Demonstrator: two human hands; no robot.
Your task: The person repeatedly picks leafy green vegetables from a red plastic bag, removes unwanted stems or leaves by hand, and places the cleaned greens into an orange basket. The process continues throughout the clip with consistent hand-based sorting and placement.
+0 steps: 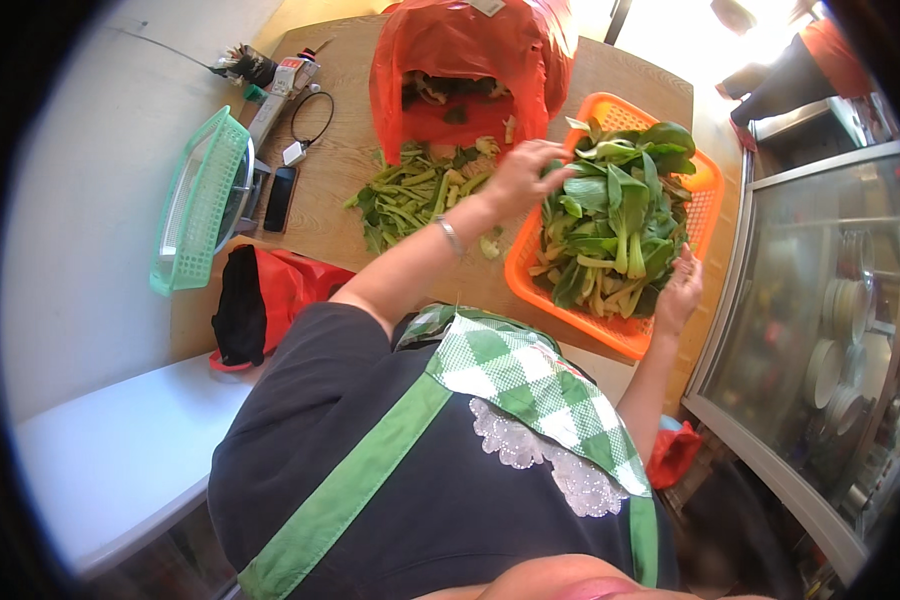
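An orange plastic basket (525, 259) stands at the right of the wooden table, heaped with leafy greens (622, 202) that look like bok choy. My left hand (529, 176), with a metal bracelet at the wrist, is at the basket's left rim beside the leaves, its fingers partly spread and slightly blurred. On the heap's right side, my right hand (679, 292) is against the leaves; whether it grips any is unclear. Left of the basket lies a pile of cut green stems and leaves (412, 195), in front of a red plastic bag (472, 37) whose mouth faces me, with vegetable pieces inside.
A phone (280, 199), a white charger (294, 154) with cable and a mint-green basket (202, 202) are at the table's left. A red bag with black cloth (240, 307) lies below them. A glass-fronted cabinet (817, 300) stands right; another person (795, 71) is at upper right.
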